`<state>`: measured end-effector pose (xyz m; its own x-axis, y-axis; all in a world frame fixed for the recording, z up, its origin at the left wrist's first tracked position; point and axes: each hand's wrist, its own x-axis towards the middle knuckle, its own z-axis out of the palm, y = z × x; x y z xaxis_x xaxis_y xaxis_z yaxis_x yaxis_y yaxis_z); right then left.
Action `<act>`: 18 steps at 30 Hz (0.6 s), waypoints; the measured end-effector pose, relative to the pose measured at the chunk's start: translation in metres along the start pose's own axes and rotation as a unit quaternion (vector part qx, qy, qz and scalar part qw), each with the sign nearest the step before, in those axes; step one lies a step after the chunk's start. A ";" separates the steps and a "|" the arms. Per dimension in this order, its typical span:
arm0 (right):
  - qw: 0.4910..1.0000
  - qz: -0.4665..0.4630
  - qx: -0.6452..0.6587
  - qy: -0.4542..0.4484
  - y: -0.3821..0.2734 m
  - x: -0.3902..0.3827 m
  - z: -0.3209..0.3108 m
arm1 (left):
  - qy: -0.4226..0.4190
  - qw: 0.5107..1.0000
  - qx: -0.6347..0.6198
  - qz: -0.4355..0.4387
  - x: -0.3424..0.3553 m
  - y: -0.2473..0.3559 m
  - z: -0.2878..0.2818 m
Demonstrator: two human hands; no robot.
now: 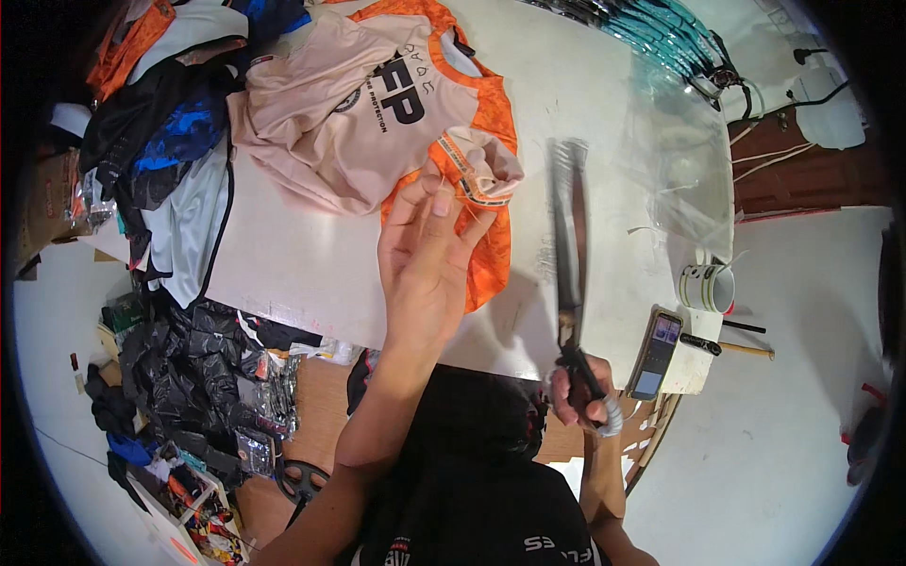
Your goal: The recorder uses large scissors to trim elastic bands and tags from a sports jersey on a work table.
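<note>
A pale peach jersey [330, 141] with orange collar and sleeves and black printing lies crumpled on the white table [264, 264]. My left hand [429, 241], palm up, has its fingers curled at an orange-trimmed cuff [472, 193], gripping it, with fine loose threads over the fingers. My right hand [590, 396], at the table's front edge, is closed on the black handles of large scissors [569, 302], one wrapped in grey. The long blades point away from me, right of the cuff and apart from it, and are smeared by motion.
More garments [184, 208] pile along the left, above black plastic bags [189, 377] below the table. At the right are a phone [655, 351], a striped mug [696, 288] and clear plastic film [679, 170]. Teal plastic-wrapped items [661, 38] lie at the far right corner.
</note>
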<state>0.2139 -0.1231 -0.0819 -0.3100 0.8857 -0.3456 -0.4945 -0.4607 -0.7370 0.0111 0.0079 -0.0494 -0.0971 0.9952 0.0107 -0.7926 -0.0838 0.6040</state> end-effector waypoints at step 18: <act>0.991 0.041 -0.055 -0.113 -0.011 0.012 0.000 | -0.010 0.998 0.014 0.057 0.019 0.002 -0.004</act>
<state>0.2157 -0.1072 -0.0778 -0.5253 0.8046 -0.2768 -0.3721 -0.5098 -0.7757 0.0055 0.0260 -0.0516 -0.1744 0.9800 0.0957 -0.7604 -0.1958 0.6193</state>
